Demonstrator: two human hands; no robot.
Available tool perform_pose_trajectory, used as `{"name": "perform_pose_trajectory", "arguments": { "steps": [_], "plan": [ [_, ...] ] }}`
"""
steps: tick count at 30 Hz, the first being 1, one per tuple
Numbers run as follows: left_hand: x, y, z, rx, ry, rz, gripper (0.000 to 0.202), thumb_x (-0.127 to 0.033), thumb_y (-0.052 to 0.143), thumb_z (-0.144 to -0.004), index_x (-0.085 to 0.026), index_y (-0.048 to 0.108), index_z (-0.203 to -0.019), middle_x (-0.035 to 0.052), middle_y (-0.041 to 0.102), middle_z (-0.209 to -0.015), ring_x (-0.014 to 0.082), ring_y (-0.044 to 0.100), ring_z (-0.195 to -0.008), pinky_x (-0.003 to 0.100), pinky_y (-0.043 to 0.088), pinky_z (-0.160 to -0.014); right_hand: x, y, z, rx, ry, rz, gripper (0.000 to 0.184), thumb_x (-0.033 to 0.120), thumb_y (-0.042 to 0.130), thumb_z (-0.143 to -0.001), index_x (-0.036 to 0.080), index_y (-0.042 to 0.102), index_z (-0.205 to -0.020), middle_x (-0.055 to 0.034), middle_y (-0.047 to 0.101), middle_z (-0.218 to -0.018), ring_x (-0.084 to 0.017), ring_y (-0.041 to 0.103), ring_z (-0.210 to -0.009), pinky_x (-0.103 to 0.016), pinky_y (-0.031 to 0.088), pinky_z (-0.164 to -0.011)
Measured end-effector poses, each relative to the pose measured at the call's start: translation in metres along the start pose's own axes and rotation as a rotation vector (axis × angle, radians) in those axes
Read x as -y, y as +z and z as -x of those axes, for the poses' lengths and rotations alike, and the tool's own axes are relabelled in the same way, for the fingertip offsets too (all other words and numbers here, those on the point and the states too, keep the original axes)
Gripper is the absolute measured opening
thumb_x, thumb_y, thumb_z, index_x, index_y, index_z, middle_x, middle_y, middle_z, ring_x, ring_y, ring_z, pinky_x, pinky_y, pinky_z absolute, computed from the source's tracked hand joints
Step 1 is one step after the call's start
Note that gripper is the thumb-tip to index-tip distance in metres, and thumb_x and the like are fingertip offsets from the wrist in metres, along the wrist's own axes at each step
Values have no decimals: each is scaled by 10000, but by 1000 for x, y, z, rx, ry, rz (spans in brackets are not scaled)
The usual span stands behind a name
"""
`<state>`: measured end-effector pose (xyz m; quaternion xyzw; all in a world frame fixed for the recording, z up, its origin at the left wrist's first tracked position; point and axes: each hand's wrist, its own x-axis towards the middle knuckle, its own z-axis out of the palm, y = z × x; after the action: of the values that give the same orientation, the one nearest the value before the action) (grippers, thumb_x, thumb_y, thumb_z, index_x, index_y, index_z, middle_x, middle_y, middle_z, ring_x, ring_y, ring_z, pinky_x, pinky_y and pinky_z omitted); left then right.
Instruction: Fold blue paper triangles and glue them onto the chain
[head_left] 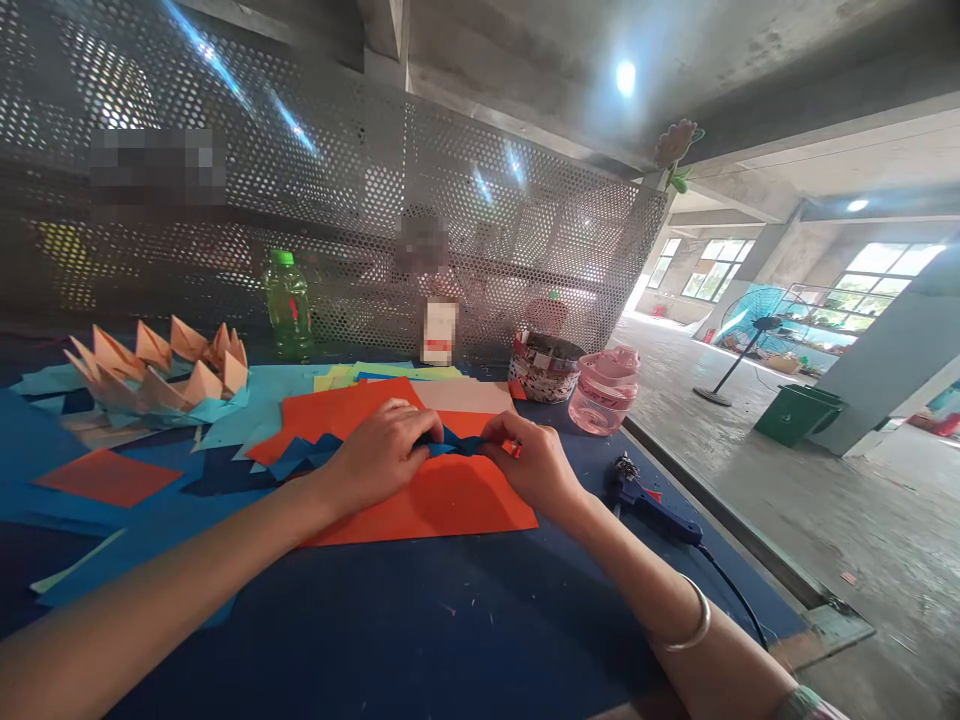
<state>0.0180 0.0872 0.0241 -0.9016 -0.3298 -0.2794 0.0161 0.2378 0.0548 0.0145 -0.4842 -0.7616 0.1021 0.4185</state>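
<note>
Both my hands press on a small folded blue paper piece (456, 443) lying on an orange sheet (442, 498) in the middle of the dark blue table. My left hand (382, 450) is closed, its fingers pinching the left end of the blue piece. My right hand (529, 455) is closed too, pinching the right end. A silver bangle (694, 625) sits on my right wrist. More folded blue pieces (300, 455) lie just left of my left hand.
A ring of folded peach and blue paper (161, 375) stands at the far left. A green bottle (288, 305), a woven cup (544, 367) and a pink jar (606, 390) stand by the mesh screen. A blue glue gun (651, 505) lies right, near the table's edge (720, 520).
</note>
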Motion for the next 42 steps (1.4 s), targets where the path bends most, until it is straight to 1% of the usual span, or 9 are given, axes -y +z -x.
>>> {"name": "perform_pose_trajectory", "arguments": {
  "steps": [13, 15, 19, 21, 24, 28, 32, 36, 42],
  "plan": [
    [-2, 0, 2, -30, -15, 30, 124, -116, 457, -827, -214, 534, -817, 12, 644, -771, 197, 576, -765, 350, 447, -750, -1, 2, 2, 25, -26, 7, 90, 138, 619, -800, 222, 613, -830, 22, 677, -770, -133, 595, -714, -236, 421, -665],
    [-2, 1, 3, -37, -34, 34, 165, -102, 463, -818, -220, 552, -890, 13, 657, -818, 205, 582, -811, 340, 453, -746, 0, 1, 2, 28, -28, 6, 89, 137, 613, -804, 223, 612, -827, 19, 682, -771, -136, 601, -713, -239, 426, -666],
    [-1, 2, 4, -28, -88, 31, 417, -90, 470, -810, -203, 545, -1205, 51, 682, -931, 250, 584, -961, 364, 466, -798, 0, 2, 2, 35, -26, 8, 94, 128, 616, -804, 220, 608, -822, 20, 685, -768, -136, 611, -714, -240, 430, -670],
    [-1, 2, 4, -18, -87, 26, 450, -90, 462, -816, -192, 550, -1245, 69, 694, -980, 261, 586, -1006, 383, 458, -839, 0, 2, 1, 42, -23, 16, 95, 126, 621, -804, 218, 607, -823, 18, 688, -774, -139, 618, -725, -243, 432, -678],
    [-1, 2, 3, -8, -35, 27, 357, -85, 459, -821, -196, 626, -1116, 63, 715, -1006, 247, 612, -982, 387, 437, -867, 1, 2, 1, 52, -12, 30, 106, 125, 635, -803, 217, 600, -841, 13, 695, -797, -145, 632, -749, -253, 437, -696],
    [0, 3, 2, 8, 32, 23, 251, -68, 460, -832, -206, 646, -927, 20, 725, -874, 212, 625, -838, 375, 416, -835, 3, 2, 3, 107, 27, 63, 242, 122, 669, -786, 221, 582, -989, 4, 705, -829, -165, 660, -794, -283, 448, -734],
    [1, 4, 3, 24, 58, -9, 274, -25, 466, -793, -213, 625, -911, 6, 708, -845, 203, 605, -812, 370, 407, -825, 3, 4, 5, 192, -3, 104, 337, 199, 720, -774, 234, 583, -1080, -33, 712, -965, -200, 663, -908, -325, 466, -795],
    [-5, 6, 5, 44, 102, -39, 278, -15, 462, -808, -203, 624, -933, 19, 712, -868, 207, 606, -831, 376, 401, -844, 2, 9, 7, 199, -82, 113, 272, 293, 746, -785, 209, 629, -1015, -58, 704, -1027, -212, 643, -952, -348, 469, -849],
    [-19, 5, 5, 82, 150, -49, 248, -41, 434, -865, -187, 624, -931, 40, 711, -865, 211, 612, -835, 392, 391, -865, 2, 14, 9, 205, -110, 125, 96, 180, 740, -790, 203, 671, -853, -31, 709, -838, -185, 639, -824, -293, 458, -760]
  ]
}}
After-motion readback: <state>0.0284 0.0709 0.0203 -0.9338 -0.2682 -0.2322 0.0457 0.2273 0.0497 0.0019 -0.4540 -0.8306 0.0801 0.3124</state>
